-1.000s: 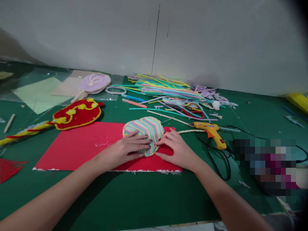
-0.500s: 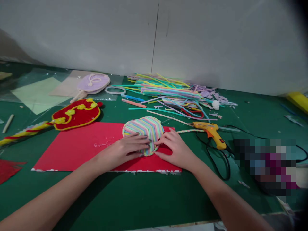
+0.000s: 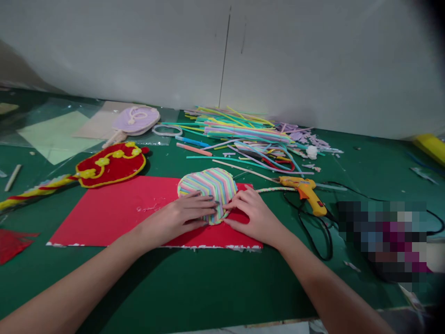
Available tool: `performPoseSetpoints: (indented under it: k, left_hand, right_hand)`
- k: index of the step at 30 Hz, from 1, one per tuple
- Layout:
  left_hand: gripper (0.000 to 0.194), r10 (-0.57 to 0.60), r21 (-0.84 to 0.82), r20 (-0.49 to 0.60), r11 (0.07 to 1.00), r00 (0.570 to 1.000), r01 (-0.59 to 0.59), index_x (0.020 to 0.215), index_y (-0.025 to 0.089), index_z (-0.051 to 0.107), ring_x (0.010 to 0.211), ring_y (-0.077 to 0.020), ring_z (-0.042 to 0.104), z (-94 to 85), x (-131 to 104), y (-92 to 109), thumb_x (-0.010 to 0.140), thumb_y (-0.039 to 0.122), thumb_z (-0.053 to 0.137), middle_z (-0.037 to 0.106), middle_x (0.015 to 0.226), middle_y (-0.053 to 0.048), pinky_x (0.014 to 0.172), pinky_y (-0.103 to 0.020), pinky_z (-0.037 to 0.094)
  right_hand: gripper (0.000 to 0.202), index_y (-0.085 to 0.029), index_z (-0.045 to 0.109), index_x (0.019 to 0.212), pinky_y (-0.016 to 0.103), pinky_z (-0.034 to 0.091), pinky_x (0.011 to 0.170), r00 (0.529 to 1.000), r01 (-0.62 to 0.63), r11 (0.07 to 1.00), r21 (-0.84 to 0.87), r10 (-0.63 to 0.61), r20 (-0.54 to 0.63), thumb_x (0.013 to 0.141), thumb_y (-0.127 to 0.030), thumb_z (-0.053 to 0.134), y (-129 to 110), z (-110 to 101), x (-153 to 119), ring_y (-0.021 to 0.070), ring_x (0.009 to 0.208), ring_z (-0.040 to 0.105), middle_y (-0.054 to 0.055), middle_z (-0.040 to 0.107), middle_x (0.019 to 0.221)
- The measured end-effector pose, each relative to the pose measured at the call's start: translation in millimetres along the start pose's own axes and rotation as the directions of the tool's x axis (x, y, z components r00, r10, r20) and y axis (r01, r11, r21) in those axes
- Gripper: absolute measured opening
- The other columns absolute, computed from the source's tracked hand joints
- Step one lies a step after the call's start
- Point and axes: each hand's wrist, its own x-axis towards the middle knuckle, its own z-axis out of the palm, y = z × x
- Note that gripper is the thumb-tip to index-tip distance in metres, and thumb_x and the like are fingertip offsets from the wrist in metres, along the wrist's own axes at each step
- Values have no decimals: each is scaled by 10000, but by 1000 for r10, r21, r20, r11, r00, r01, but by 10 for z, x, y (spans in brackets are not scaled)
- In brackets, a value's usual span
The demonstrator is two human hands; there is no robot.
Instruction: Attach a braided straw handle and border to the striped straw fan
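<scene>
A pastel-striped, rounded panel of pipe cleaners (image 3: 210, 181) lies on a red board (image 3: 104, 211). My left hand (image 3: 181, 213) rests across the panel's lower left, fingers stretched out and pressing on it. At the panel's lower right edge, my right hand (image 3: 252, 215) has thumb and fingertips closed around a thin twisted pipe-cleaner cord (image 3: 274, 189). The cord comes out past that hand towards the right; its middle is hidden beneath the hand.
A yellow glue gun (image 3: 306, 188) with a black cable lies to the right. Several loose pipe cleaners (image 3: 243, 130) are heaped at the back. A red and yellow fan (image 3: 111, 167) and a lilac fan (image 3: 135, 119) lie on the left. Something at far right is blurred.
</scene>
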Motion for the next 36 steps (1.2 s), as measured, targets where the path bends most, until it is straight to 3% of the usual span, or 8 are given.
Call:
performPoseSetpoints:
  k: [25,36]
  left_hand:
    - [302,17,31,-87,999,996,-14,1201,235,586,1185,-156,536,-6,5,32,920,260,477,633,1204,-23,1083,-382,371]
    - [301,1,10,-60,1000,998,0,1199,234,585,1193,-155,529,-28,22,43,915,257,488,627,1214,-14,1078,-366,376]
  right_hand:
    - [232,-220,626,1011,431,363,981,1000,3,1000,-11,-3,-1,847,-377,577,-10,-1,8,195,952,538,53,605,955]
    - [234,-224,628,1018,436,372,963,1000,2,1000,1,-2,6,849,-377,577,-9,2,12,200,947,529,56,603,961]
